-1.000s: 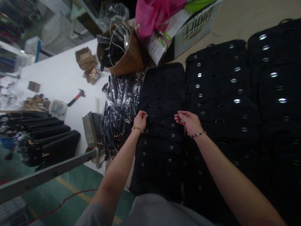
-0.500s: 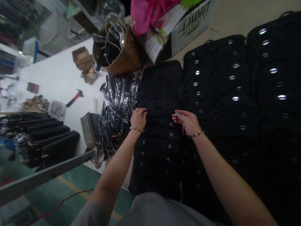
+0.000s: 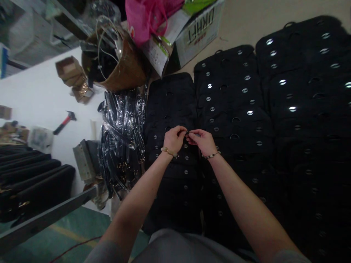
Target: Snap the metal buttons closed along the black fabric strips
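Observation:
My left hand (image 3: 174,139) is closed in a pinch over the left stack of black fabric bags (image 3: 171,86), its fingertips meeting those of my right hand. Whether it grips the fabric or a small part I cannot make out. My right hand (image 3: 202,141) is also closed, with fingers curled around small silver metal pieces, now mostly hidden. Round silver fittings (image 3: 187,157) dot the bags in two columns, and some below my fingers are partly covered by my hands.
More black bags (image 3: 230,95) overlap to the right. On the left are plastic-wrapped black straps (image 3: 123,124), a hammer (image 3: 65,121), a metal block (image 3: 83,160), small cardboard boxes (image 3: 68,69) and a brown bucket (image 3: 126,69). A pink bag (image 3: 141,22) leans on a printed carton (image 3: 199,36).
My left hand has moved right to meet my right hand, and the fingertips now touch. The view has shifted to the right, so the surroundings appear further left.

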### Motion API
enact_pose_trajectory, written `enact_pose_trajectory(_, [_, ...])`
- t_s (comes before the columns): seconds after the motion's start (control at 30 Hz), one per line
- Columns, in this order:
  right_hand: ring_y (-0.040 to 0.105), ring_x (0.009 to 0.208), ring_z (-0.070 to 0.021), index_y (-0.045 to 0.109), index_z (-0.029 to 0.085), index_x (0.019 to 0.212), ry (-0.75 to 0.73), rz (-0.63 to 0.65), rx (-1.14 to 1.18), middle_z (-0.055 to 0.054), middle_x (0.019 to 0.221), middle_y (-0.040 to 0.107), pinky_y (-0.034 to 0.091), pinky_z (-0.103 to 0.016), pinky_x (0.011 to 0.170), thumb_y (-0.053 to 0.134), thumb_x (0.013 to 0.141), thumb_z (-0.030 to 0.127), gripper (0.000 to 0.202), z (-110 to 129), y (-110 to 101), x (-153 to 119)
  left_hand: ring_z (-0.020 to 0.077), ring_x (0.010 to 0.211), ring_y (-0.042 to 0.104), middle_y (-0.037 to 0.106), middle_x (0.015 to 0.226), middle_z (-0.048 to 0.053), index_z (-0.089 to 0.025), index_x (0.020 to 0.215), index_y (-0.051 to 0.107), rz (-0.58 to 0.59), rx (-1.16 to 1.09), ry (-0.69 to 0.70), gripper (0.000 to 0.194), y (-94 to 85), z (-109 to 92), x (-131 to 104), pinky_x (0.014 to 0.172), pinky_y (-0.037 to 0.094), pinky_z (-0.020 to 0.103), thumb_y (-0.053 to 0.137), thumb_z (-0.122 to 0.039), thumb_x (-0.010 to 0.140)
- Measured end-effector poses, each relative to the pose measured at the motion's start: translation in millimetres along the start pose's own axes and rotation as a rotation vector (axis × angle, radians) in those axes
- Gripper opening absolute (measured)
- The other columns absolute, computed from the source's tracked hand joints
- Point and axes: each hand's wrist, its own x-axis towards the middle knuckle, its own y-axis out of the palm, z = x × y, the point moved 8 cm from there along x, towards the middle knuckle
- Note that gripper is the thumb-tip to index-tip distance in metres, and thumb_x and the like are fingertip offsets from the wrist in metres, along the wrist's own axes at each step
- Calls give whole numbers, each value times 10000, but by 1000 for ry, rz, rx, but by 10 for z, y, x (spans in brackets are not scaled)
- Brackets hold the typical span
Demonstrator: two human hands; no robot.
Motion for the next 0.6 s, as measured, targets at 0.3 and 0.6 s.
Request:
enact_pose_trajectory(0.3, [547,465,-63,655,159,817,-27,-54,2,21,604,627,447,-149,412,707,772,304,160,31,-71,25,181,875,606,686,937,33,-213,915,664,126,145,-107,163,142,136,18,847,458,305,519,-169,855])
enact_pose_trajectory(0.6, [663,609,-102,649,139,881,-8,9,19,-37,755,706,499,-153,468,666,782,160,102,-2,-24,23,192,890,596,662,932,48,-211,928,657,56,273,8,153,147,43,32,813,461,303,512,-198,880])
